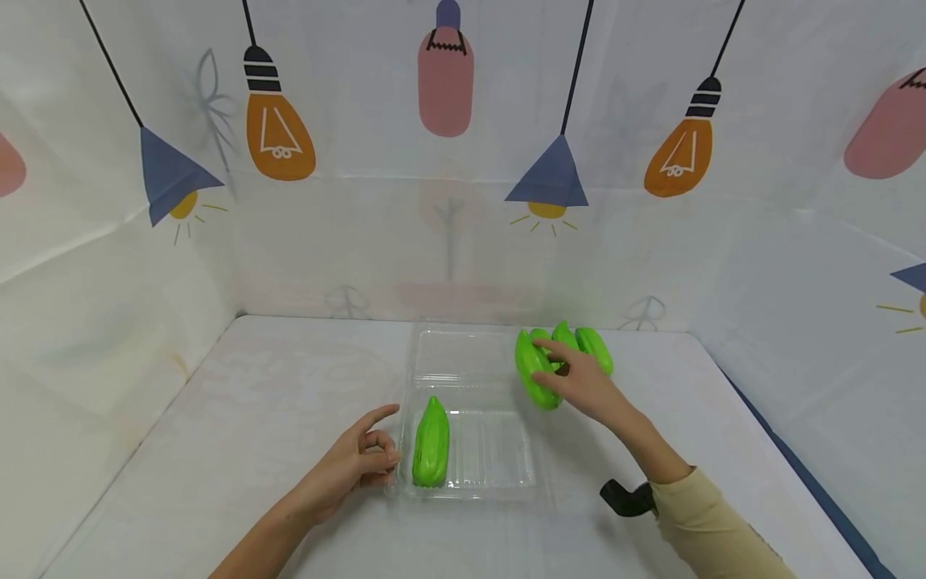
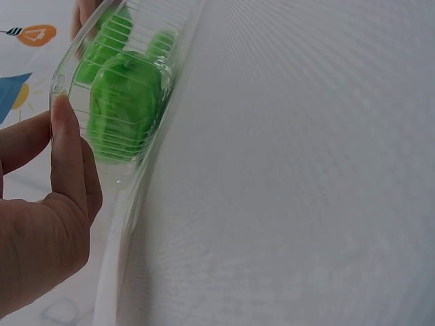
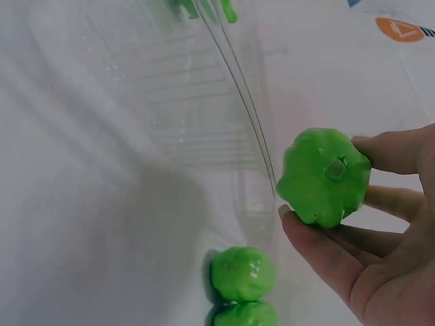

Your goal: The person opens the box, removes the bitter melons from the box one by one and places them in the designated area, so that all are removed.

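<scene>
A clear plastic box (image 1: 495, 454) with its lid folded back lies on the white table. Inside its left side rests one green ridged toy gourd (image 1: 432, 446), its narrow tip pointing away. My left hand (image 1: 354, 465) is at the box's left edge; in the left wrist view its fingertips (image 2: 62, 112) pinch the rim. Up and right of the box, my right hand (image 1: 582, 386) holds another green toy gourd (image 1: 530, 366) between thumb and fingers. The right wrist view shows the round stem end of that held gourd (image 3: 323, 180).
Several more green gourds, one of them (image 1: 596, 350) at the right end, sit side by side behind my right hand. The flat lid (image 1: 463, 354) extends toward the back. A printed white cloth wall (image 1: 347, 241) rises behind the table. A black curved piece (image 1: 625, 498) is by my right wrist.
</scene>
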The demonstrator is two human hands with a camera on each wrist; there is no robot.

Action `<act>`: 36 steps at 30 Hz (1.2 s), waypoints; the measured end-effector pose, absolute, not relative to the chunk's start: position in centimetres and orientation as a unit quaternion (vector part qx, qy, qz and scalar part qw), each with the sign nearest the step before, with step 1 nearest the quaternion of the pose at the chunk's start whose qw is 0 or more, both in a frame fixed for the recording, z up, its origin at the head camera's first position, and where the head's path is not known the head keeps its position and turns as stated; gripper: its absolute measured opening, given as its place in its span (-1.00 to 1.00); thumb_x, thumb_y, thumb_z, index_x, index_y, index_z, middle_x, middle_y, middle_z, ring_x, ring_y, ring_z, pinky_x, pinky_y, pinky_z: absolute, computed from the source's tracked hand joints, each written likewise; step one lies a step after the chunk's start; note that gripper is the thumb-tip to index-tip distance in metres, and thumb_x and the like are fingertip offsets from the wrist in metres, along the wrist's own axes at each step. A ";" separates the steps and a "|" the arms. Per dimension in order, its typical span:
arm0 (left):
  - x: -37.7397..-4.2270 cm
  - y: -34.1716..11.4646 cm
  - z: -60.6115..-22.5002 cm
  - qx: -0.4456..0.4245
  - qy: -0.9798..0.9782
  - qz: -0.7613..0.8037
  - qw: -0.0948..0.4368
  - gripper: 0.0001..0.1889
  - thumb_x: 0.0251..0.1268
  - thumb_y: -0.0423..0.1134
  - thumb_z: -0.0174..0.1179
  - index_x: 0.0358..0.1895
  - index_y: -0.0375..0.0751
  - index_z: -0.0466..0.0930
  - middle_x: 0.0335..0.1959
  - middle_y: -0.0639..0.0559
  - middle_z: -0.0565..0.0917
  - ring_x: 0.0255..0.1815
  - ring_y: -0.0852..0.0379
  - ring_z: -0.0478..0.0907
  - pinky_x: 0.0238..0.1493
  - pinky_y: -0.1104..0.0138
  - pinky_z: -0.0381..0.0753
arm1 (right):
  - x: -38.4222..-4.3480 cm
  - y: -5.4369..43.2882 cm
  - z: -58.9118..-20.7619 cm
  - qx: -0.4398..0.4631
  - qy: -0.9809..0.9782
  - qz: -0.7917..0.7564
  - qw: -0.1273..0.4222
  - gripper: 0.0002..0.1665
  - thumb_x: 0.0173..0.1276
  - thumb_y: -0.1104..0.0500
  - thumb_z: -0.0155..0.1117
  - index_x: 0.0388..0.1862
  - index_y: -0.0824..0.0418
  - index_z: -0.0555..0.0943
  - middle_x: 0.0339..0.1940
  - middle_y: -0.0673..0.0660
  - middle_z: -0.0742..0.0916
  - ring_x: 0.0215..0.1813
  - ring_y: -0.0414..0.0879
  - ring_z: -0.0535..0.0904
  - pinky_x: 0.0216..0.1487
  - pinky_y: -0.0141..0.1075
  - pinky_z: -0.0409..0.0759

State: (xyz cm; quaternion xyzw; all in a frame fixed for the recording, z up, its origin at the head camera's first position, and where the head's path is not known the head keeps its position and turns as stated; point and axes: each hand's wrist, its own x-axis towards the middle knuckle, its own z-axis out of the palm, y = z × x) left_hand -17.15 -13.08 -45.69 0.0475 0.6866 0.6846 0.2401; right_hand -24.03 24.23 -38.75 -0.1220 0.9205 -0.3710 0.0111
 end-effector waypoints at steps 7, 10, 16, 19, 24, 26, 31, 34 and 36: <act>-17.0 -13.1 -45.7 0.054 0.685 0.686 0.241 -0.17 0.33 -0.29 0.25 0.57 -0.01 -0.04 -0.26 0.05 0.47 -0.26 0.17 0.53 -0.18 0.34 0.71 | -24.4 25.2 -38.8 -0.117 0.923 -0.366 -0.004 -0.27 0.35 -0.03 0.35 0.45 0.09 0.40 0.20 0.38 0.64 -0.08 0.04 0.69 -0.23 -0.33 0.64; -17.0 -13.1 -45.7 0.058 0.684 0.686 0.241 -0.17 0.34 -0.30 0.24 0.56 -0.02 -0.04 -0.26 0.06 0.46 -0.26 0.18 0.53 -0.18 0.34 0.71 | -24.6 25.5 -38.8 -0.114 0.924 -0.364 -0.014 -0.28 0.35 -0.03 0.35 0.45 0.07 0.41 0.19 0.38 0.65 -0.11 0.03 0.70 -0.23 -0.31 0.66; -17.0 -13.2 -45.8 0.058 0.685 0.685 0.241 -0.17 0.34 -0.30 0.24 0.57 -0.01 -0.05 -0.26 0.06 0.46 -0.27 0.18 0.54 -0.18 0.33 0.71 | -25.0 26.3 -38.9 -0.115 0.927 -0.357 -0.029 -0.28 0.36 -0.02 0.34 0.45 0.09 0.40 0.19 0.41 0.65 -0.12 0.05 0.72 -0.22 -0.25 0.69; -17.0 -13.2 -45.8 0.058 0.686 0.684 0.242 -0.17 0.34 -0.30 0.23 0.57 -0.01 -0.05 -0.26 0.06 0.46 -0.26 0.18 0.53 -0.18 0.33 0.71 | -25.1 26.7 -38.7 -0.112 0.929 -0.351 -0.031 -0.26 0.37 -0.04 0.32 0.47 0.11 0.38 0.21 0.43 0.63 -0.11 0.06 0.71 -0.23 -0.26 0.68; -17.0 -13.1 -45.8 0.060 0.685 0.684 0.243 -0.17 0.34 -0.29 0.24 0.57 -0.01 -0.05 -0.26 0.06 0.46 -0.27 0.19 0.53 -0.18 0.34 0.71 | -25.3 27.7 -38.3 -0.099 0.933 -0.346 -0.034 -0.26 0.38 -0.05 0.31 0.48 0.10 0.37 0.21 0.40 0.63 -0.08 0.06 0.68 -0.22 -0.30 0.62; -17.1 -13.1 -45.7 0.062 0.686 0.684 0.242 -0.17 0.33 -0.28 0.25 0.57 -0.01 -0.05 -0.26 0.07 0.46 -0.27 0.19 0.54 -0.18 0.34 0.70 | -25.3 28.2 -38.2 -0.097 0.934 -0.342 -0.035 -0.26 0.38 -0.06 0.30 0.48 0.11 0.36 0.22 0.41 0.63 -0.07 0.07 0.67 -0.22 -0.30 0.61; -17.1 -13.1 -45.8 0.058 0.686 0.685 0.239 -0.18 0.34 -0.29 0.25 0.56 0.01 -0.03 -0.26 0.07 0.46 -0.27 0.18 0.54 -0.18 0.33 0.70 | -25.5 29.5 -38.3 -0.090 0.939 -0.329 -0.040 -0.25 0.40 -0.10 0.27 0.49 0.11 0.34 0.26 0.45 0.59 -0.04 0.10 0.68 -0.23 -0.29 0.59; -17.1 -13.1 -45.8 0.053 0.686 0.685 0.238 -0.19 0.34 -0.30 0.24 0.56 0.03 -0.02 -0.26 0.07 0.46 -0.26 0.18 0.53 -0.18 0.33 0.70 | -25.8 30.1 -38.5 -0.085 0.941 -0.324 -0.042 -0.23 0.41 -0.13 0.25 0.50 0.11 0.33 0.27 0.47 0.57 -0.02 0.12 0.67 -0.23 -0.29 0.59; -17.1 -13.1 -45.9 0.051 0.687 0.684 0.238 -0.19 0.35 -0.30 0.23 0.56 0.02 -0.02 -0.26 0.07 0.46 -0.26 0.17 0.53 -0.18 0.33 0.70 | -26.0 30.4 -38.7 -0.082 0.942 -0.323 -0.044 -0.23 0.42 -0.13 0.25 0.50 0.11 0.33 0.27 0.47 0.57 -0.01 0.13 0.67 -0.22 -0.28 0.59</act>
